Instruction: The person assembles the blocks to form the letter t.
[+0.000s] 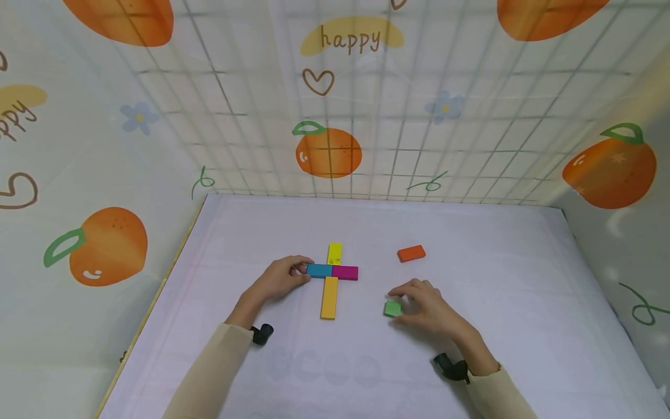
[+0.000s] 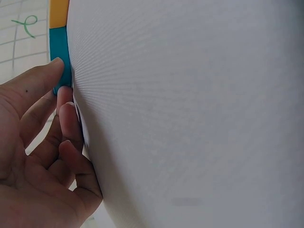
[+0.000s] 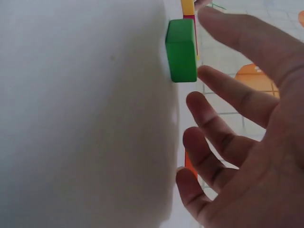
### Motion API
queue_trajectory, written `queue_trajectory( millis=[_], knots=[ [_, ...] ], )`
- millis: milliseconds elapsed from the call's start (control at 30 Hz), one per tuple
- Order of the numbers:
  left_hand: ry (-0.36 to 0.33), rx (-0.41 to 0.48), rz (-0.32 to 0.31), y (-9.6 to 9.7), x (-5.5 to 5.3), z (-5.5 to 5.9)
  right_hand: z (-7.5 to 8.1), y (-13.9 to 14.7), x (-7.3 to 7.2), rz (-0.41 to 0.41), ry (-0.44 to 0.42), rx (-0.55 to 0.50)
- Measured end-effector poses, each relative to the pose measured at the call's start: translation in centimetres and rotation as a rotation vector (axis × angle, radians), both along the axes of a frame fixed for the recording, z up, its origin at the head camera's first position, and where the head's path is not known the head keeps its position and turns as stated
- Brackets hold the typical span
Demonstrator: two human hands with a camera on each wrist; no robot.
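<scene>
My left hand pinches the left end of a blue block between thumb and fingers. Against the blue block's right end lies a magenta block. A bright yellow block extends from their meeting point toward the back, and a longer orange-yellow block toward the front, making a cross. To the right, my right hand has its thumb and index finger spread on either side of a small green block. In the right wrist view, the green block sits on the table beside the parted fingertips.
A red-orange block lies by itself behind my right hand. The white table is bordered by printed curtains at the back and on both sides. A dark wrist camera sits below my right wrist.
</scene>
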State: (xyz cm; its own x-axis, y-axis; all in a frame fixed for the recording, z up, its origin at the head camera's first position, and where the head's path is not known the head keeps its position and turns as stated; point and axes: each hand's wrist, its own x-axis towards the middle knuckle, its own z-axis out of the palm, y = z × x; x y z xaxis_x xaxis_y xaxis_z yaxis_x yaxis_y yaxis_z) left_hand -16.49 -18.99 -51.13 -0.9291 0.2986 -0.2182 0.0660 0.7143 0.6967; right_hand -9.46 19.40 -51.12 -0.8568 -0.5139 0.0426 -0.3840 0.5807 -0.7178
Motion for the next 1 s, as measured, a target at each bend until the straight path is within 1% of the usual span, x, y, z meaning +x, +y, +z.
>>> queue_trajectory(
  millis=[133,600,1000],
  knots=[
    [-0.001,-0.004,0.000,-0.01,0.03,-0.02,-0.12,0.07,0.03,0.003,-0.004,0.023],
    [0.004,0.000,-0.004,0.02,0.04,0.05,-0.36,-0.10,0.10,-0.027,-0.017,0.066],
    [0.016,-0.003,-0.011,0.01,0.00,0.00,-0.45,-0.25,0.22,-0.043,0.014,0.080]
  ],
)
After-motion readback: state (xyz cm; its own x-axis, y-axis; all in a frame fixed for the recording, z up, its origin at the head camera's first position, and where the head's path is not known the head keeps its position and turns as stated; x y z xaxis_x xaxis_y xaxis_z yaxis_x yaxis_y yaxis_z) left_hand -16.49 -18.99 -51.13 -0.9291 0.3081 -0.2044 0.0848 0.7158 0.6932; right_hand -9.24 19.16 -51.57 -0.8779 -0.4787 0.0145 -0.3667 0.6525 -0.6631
